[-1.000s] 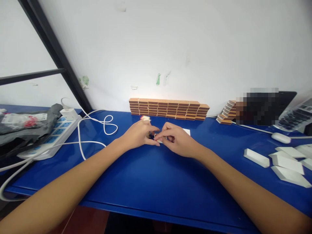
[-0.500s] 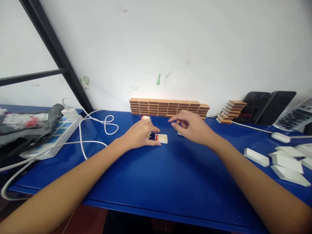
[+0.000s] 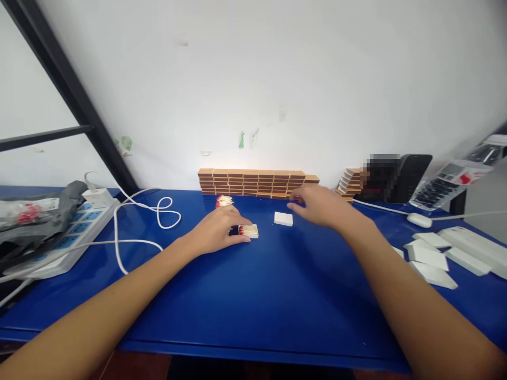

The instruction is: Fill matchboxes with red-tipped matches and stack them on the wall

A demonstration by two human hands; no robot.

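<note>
While left hand [image 3: 217, 230] steadies it, match tray [image 3: 249, 231] shows red heads.

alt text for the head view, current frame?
On a blue table, the left hand rests on a small tray of red-tipped matches while the right hand hovers beside a white matchbox sleeve. Stacked brown matchboxes line the wall behind.
</note>
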